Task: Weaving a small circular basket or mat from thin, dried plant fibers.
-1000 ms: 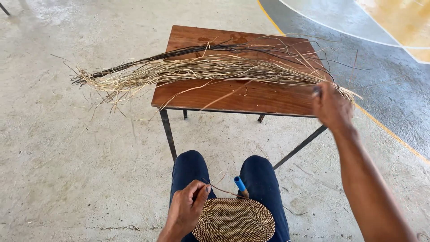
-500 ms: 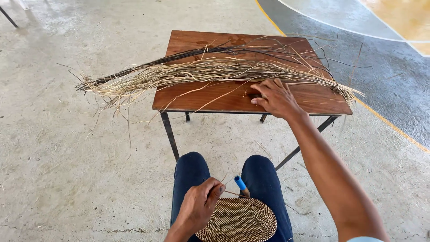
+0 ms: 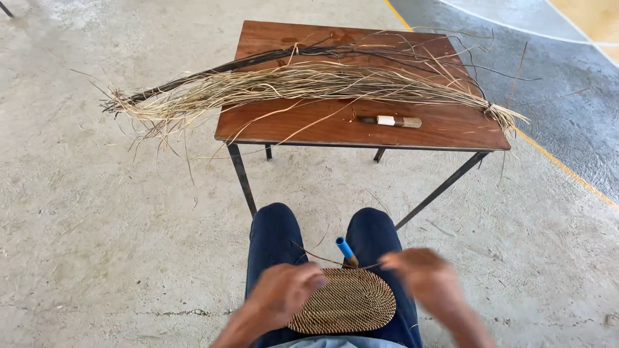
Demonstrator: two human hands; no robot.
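Observation:
An oval woven mat (image 3: 351,301) of dark and pale fibre lies on my lap. My left hand (image 3: 284,293) is curled over its left edge and grips it. My right hand (image 3: 422,277) hovers blurred just right of the mat, fingers stretched toward it, and I see nothing in it. A thin loose strand (image 3: 316,254) runs across my knees above the mat. A tool with a blue handle (image 3: 345,248) sticks up between my knees, touching the mat's far edge.
A brown wooden table (image 3: 309,125) on thin metal legs stands in front of my knees. A long bundle of dry straw fibres (image 3: 303,84) lies across it and overhangs on the left. A small knife-like tool (image 3: 393,120) lies near the table's front edge. The floor is concrete.
My right hand has left the table, where the small tool now lies, and has come back to the mat. My left hand has stayed at the mat's left edge.

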